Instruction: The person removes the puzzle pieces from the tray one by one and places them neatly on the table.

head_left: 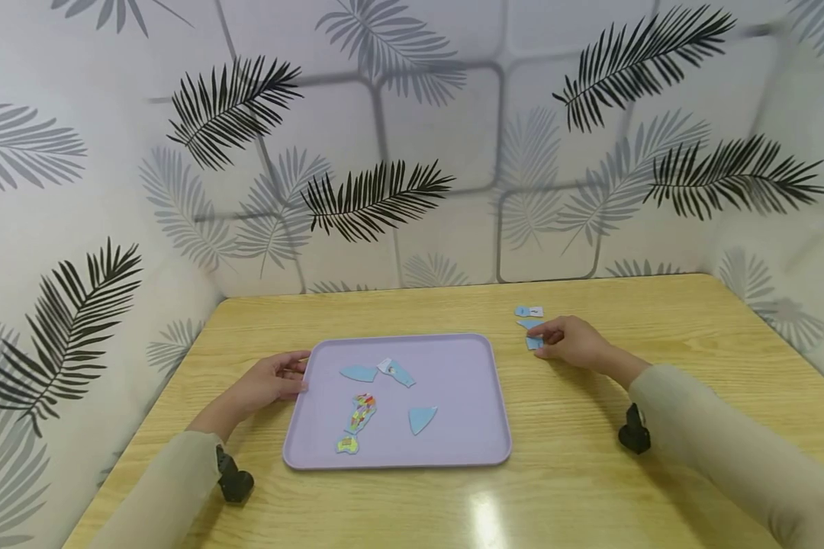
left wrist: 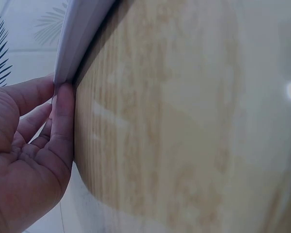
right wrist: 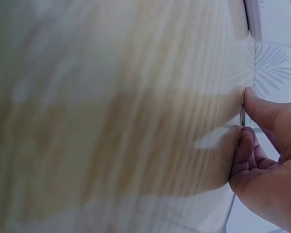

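A lilac tray (head_left: 453, 450) lies on the wooden table with flat puzzle pieces in it. My left hand (head_left: 275, 379) holds the tray's left rim, and in the left wrist view its fingertips meet the tray edge (left wrist: 85, 36). To the right of the tray, my right hand (head_left: 573, 343) pinches a small light-blue puzzle piece (head_left: 534, 343) between thumb and fingers. Its thin edge (right wrist: 243, 109) shows in the right wrist view. Just beyond are another light-blue piece (head_left: 529, 324), partly covered by the fingers, and a blue-and-white piece (head_left: 529, 311).
Inside the tray are a multicoloured, tail-shaped piece (head_left: 362, 415), a blue-and-white piece (head_left: 397, 372) and two plain blue pieces, one upper left (head_left: 359, 373) and one lower right (head_left: 422, 418). A leaf-patterned wall covering (head_left: 439, 229) rises behind the table (head_left: 590, 473).
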Available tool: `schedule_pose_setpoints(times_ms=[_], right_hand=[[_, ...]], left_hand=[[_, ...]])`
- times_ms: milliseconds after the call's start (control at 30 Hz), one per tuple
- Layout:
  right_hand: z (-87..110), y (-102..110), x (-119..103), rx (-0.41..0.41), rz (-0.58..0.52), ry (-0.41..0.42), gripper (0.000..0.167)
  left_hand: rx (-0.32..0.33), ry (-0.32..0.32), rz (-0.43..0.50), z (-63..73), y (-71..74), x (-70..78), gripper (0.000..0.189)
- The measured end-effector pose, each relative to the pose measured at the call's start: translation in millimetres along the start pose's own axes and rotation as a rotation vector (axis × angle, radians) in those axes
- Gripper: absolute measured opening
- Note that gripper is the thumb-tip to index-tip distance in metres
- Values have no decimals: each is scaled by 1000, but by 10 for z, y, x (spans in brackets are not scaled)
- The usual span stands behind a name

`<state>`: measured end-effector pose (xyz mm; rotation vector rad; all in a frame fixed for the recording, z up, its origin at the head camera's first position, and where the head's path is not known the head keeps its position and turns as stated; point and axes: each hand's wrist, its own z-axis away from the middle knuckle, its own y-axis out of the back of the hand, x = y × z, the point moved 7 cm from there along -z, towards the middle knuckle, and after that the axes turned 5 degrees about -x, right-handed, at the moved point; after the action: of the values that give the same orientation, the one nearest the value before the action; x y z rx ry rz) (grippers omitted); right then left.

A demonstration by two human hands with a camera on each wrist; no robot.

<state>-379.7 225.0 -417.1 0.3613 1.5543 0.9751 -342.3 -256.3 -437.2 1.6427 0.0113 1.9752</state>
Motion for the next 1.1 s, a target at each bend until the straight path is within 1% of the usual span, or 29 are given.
schedule_pose_setpoints(times_ms=[133, 267, 433, 533, 700, 867, 1100], right_hand=[[-8, 4, 18, -10, -12, 0, 37], [-15, 21, 14, -25, -61, -16, 39], [23, 13, -41, -46, -130, -24, 41], [43, 13, -87, -46, -150, -18, 42], [56, -23, -211, -52, -227, 31, 44], [55, -143, -373, -76, -318, 82, 44], [97, -298, -683, -96, -349, 136, 42]], left_hand=[[-3, 1, 3, 2, 2, -6, 63], [-7, -7, -2, -11, 6, 4, 63], [-1, 0, -4, -12, 5, -1, 62], [-4, -1, -3, -3, -11, 6, 62], [-1, -1, 5, 11, -22, 15, 63], [-1, -2, 8, 10, -26, 1, 63], [-2, -7, 9, 11, -22, 1, 63]])
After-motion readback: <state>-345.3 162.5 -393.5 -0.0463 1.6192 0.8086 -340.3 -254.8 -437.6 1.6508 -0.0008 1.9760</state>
